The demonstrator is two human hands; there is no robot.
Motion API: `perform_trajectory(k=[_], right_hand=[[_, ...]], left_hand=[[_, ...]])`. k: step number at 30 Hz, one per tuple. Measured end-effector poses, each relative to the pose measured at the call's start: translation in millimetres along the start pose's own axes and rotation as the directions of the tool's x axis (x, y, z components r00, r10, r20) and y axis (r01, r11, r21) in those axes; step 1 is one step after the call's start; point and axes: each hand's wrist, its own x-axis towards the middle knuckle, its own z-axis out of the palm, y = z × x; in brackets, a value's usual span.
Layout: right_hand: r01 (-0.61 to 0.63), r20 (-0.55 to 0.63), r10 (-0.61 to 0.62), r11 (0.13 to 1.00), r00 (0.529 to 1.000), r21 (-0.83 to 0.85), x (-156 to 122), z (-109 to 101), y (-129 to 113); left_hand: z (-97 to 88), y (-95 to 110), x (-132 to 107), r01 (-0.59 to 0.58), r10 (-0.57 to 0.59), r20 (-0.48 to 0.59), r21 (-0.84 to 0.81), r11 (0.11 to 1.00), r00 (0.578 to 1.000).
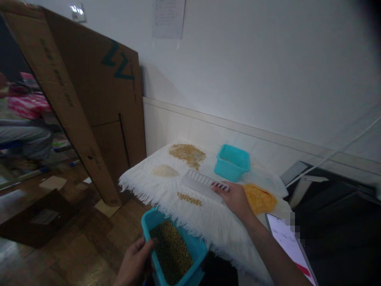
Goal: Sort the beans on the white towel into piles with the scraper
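My left hand (135,260) grips the near rim of a teal tub (196,248) filled with brownish-green beans (172,250), held just below the table's front edge. My right hand (235,198) is closed on the end of a flat white scraper (199,183) that lies on the white fringed cloth (208,222). A short row of beans (189,199) sits just in front of the scraper. Farther back lie a larger heap of beans (188,153) and a small white pile of grains (165,171).
An empty teal tub (232,162) stands at the back of the cloth, an orange cloth (259,198) beside my right wrist. A phone (290,246) lies at the table's right. A tall cardboard box (89,99) leans at the left over wooden floor.
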Motion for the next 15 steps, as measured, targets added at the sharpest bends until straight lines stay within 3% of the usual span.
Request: perform_trajectory(k=[8, 15], right_hand=[[-0.007, 0.102, 0.001, 0.999, 0.995, 0.054, -1.9, 10.3, -4.9], [-0.016, 0.085, 0.014, 1.0, 0.996, 0.017, 35.7, 6.2, 17.8]], left_hand=[[-3.5, -4.6, 3.5, -0.011, 0.011, -0.011, 0.019, 1.0, 1.0], [-7.0, -9.5, 6.4, -0.005, 0.005, 0.003, 0.012, 1.0, 1.0]])
